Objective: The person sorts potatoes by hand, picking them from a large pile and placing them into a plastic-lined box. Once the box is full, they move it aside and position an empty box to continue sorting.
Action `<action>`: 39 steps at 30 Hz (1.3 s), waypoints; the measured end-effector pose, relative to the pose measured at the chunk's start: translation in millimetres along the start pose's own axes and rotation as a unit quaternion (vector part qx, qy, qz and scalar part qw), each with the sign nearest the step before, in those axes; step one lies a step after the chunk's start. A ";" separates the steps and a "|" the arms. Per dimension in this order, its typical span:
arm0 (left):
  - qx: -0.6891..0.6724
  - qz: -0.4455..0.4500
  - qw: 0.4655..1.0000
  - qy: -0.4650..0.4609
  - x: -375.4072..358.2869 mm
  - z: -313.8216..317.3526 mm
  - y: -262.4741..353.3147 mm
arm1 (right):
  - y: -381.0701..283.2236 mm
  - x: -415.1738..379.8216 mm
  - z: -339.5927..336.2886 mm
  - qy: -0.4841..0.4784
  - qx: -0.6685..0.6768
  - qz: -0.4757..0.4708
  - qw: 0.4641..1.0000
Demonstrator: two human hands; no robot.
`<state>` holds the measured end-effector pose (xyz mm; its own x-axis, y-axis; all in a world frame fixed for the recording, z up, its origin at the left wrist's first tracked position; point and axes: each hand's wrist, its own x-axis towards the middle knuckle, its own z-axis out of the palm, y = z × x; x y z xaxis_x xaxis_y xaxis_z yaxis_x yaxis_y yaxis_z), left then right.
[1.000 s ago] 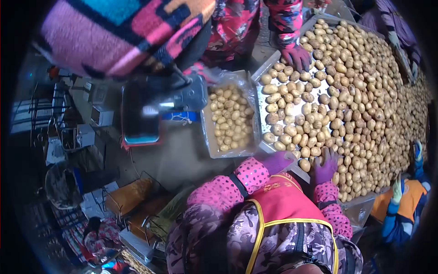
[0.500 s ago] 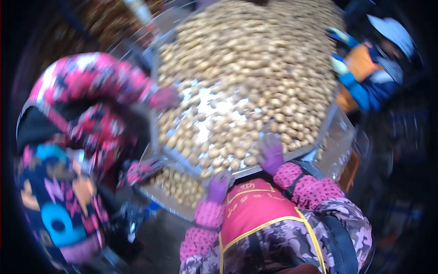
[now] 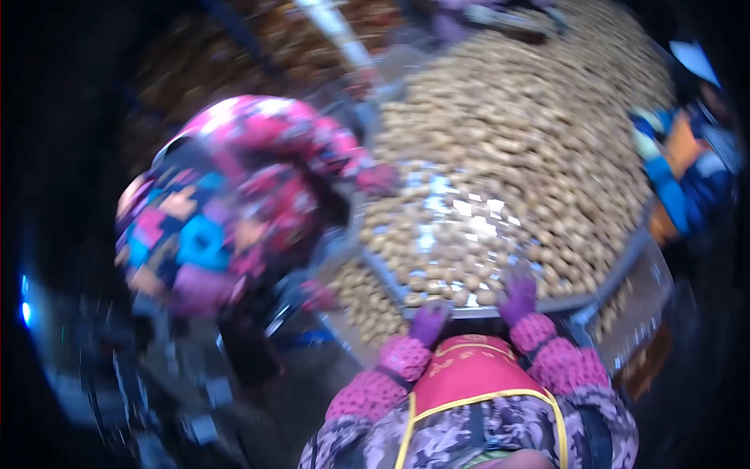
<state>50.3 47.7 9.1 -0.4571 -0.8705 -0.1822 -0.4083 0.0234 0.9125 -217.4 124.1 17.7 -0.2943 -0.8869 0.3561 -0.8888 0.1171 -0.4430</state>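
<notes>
Motion blur softens everything around the sorting table (image 3: 469, 313), and the camera's round dark border swallows the corners. Potatoes (image 3: 562, 156) cover most of the table, heaped thickly toward its far end, where single ones melt into a tan mass. Toward its near end they lie thinner, and glare on the pale surface hides the outlines of several.

The left hand (image 3: 430, 322), in a purple glove, rests at the table's near rim; whether it is curled over the edge or lying flat I cannot tell. The right hand (image 3: 518, 295), gloved alike, reaches over the same rim beside the nearest potatoes, directed toward the table's middle. Its fingertips are smeared, so I cannot tell whether they are spread, pressed together or pinching a potato. The red apron (image 3: 476, 374) sits just before the table's near rim, its yellow lettering unreadable.

At the table's near left corner, a box (image 3: 341, 334) of potatoes is partly hidden under the table's edge. Left of the table, a co-worker in a pink patterned sleeve (image 3: 289, 129) has one gloved hand (image 3: 377, 179) at its left rim, the fingers indistinct. Right of the table, another worker's orange garment (image 3: 683, 144) is visible, the figure partly lost in the border. Beyond the table's far end, a purple sleeve (image 3: 453, 22) is cut off by the top.
</notes>
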 end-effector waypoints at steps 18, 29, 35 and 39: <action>0.051 -0.078 0.987 0.129 -36.1 44.8 42.5 | 18.5 9.7 -8.6 -0.171 -0.095 -0.061 0.979; 0.207 0.044 0.942 0.261 -55.2 32.0 21.3 | 43.2 12.7 -13.3 -0.077 -0.020 -0.131 0.988; 0.271 0.086 0.936 0.207 -65.0 31.9 13.3 | 80.8 0.1 -40.9 -0.029 -0.148 -0.060 0.987; 0.290 0.099 0.939 0.154 -65.3 22.2 23.7 | 85.4 -10.0 -41.7 -0.060 -0.219 0.005 0.974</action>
<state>52.9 116.0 34.5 -0.3561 -0.9194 0.1670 -0.7418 0.3869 0.5477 -305.0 161.6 10.6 -0.2834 -0.9276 0.2432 -0.9585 0.2817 -0.0425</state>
